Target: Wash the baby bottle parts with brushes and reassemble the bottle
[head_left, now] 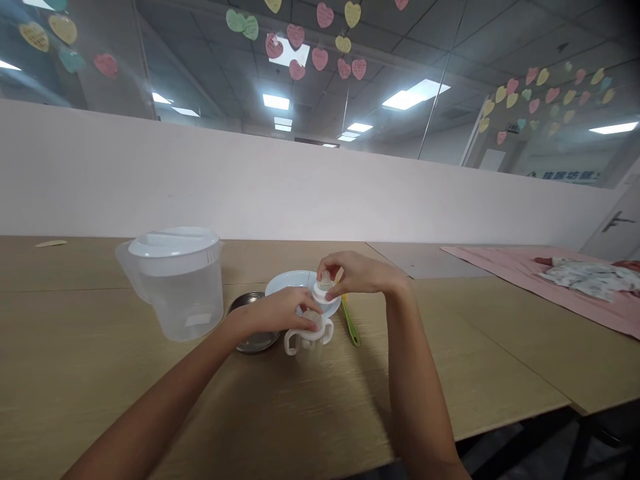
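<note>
A clear baby bottle (309, 345) with a white two-handled ring stands upright on the table. My left hand (287, 310) grips it around the top, its thumb and fingers at the neck. Just above and behind, my right hand (357, 273) pinches a bottle nipple (325, 283) set in a white collar. The nipple points up and is apart from the bottle. Beneath and behind the hands lies a pale blue-white dish (283, 281), partly covered by them. To the right of the bottle rests a green-handled brush (353, 327).
A lidded clear plastic pitcher (183, 293) stands at the left. Beside it, a metal bowl (256, 343) sits partly under my left wrist. A pink cloth (505, 273) with patterned fabric (583, 279) covers the far right. Behind the table (175, 400) rises a white wall (280, 187).
</note>
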### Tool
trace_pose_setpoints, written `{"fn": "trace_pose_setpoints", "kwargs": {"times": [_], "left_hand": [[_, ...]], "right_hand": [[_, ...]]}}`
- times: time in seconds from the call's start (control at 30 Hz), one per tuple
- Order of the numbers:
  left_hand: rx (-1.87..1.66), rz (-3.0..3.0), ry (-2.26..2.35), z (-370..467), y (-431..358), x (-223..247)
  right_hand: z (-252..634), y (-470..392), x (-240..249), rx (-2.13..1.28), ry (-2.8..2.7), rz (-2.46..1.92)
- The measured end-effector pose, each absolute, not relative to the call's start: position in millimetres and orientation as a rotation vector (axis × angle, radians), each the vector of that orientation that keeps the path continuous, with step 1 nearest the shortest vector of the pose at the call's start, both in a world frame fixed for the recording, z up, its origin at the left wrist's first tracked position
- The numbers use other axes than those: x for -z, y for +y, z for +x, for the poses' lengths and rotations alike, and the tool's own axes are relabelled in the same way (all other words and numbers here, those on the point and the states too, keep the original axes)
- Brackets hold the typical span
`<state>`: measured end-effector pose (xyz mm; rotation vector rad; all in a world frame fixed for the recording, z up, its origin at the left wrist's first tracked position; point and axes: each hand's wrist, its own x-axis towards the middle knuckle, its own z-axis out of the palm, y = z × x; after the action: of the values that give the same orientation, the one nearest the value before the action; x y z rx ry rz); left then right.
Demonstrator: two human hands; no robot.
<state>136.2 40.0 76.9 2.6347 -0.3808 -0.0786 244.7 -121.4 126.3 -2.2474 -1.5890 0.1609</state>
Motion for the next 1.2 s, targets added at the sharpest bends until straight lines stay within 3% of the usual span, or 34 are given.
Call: {"fn": "trace_pose_setpoints", "kwargs": {"times": [0.7, 1.03, 1.2], "left_hand": [[0.079, 2.467, -0.291, 136, 52, -72], [0.236, 2.588, -0.318, 154, 57, -58], [0.226, 2.524, -0.397, 152, 55, -60]], "right_hand": [[231, -94, -113, -0.499, -1.504, -2.366], [203, -81, -116, -0.293, -1.62, -2.573], [208, -76, -108, -0.463, -1.484, -2.569]]}}
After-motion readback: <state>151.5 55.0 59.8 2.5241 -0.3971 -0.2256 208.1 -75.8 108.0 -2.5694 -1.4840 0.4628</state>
